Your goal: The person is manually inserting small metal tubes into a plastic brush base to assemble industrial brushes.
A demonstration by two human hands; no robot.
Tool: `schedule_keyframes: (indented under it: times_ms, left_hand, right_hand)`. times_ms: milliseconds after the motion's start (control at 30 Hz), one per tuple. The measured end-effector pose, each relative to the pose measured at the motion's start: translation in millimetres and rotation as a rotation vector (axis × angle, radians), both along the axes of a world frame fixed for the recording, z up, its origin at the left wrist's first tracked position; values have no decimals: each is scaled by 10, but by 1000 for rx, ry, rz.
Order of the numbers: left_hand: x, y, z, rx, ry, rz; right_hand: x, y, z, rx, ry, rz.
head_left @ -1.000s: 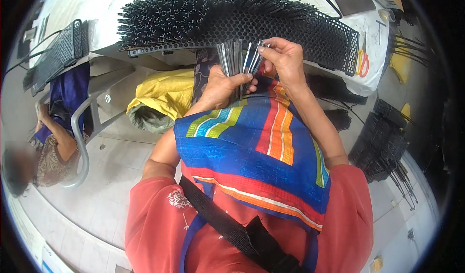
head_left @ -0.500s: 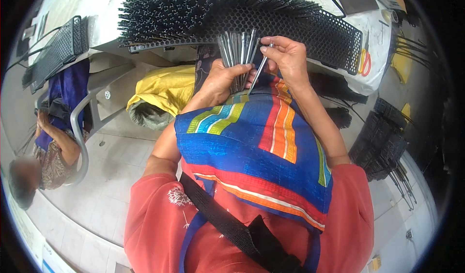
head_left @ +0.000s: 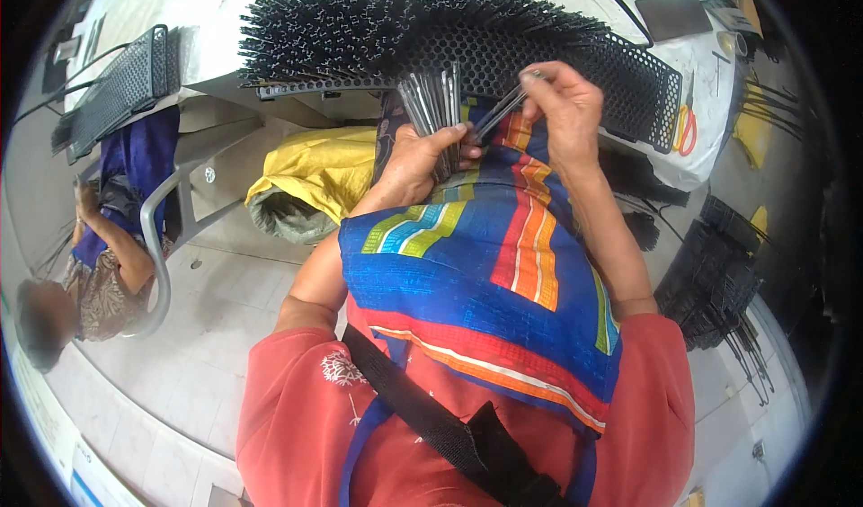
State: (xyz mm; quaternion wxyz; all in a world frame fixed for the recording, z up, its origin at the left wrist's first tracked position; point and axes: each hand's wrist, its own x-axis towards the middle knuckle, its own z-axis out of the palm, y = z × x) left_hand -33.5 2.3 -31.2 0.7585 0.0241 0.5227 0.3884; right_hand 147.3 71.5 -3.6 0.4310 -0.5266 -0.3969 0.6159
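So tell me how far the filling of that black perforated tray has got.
Done: black rods crowd the tray's left and far side. In hand: left hand grips a rod bundle; right hand pinches one rod. Left: the tray's near right holes are bare.

— How much room do I have in front of me?

— Little. The black perforated tray [head_left: 575,66] runs across the far side, and its left half is packed with upright black rods [head_left: 360,31]. My left hand [head_left: 413,161] holds a fan of grey rods [head_left: 436,102] that reaches up to the tray's near edge; my right hand [head_left: 562,111] sits just beside it, so the gap between them is narrow.

— And the sides?

— On the right, orange-handled scissors [head_left: 685,129] lie by the tray's end, with black racks [head_left: 719,273] lower down. On the near left, a yellow sack [head_left: 315,170] fills the space under the table [head_left: 216,13]; beyond it there is open floor [head_left: 225,327], then a chair [head_left: 166,228] and a seated person [head_left: 99,273].
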Motion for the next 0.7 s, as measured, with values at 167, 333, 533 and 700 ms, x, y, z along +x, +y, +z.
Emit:
schedule_keyframes:
  times_ms: [167, 333, 533, 700]
  left_hand:
    - [-6, -87, 40, 180, 0, 39]
    - [-10, -42, 83, 59, -133, 2]
    - [-23, -65, 96, 191, -113, 5]
    - [-42, -19, 14, 87, -133, -37]
  right_hand:
    - [-123, 231, 195, 325, -21, -142]
    - [-297, 410, 167, 623, -64, -181]
    - [-367, 498, 58, 723, -158, -139]
    - [-403, 500, 94, 743, -172, -123]
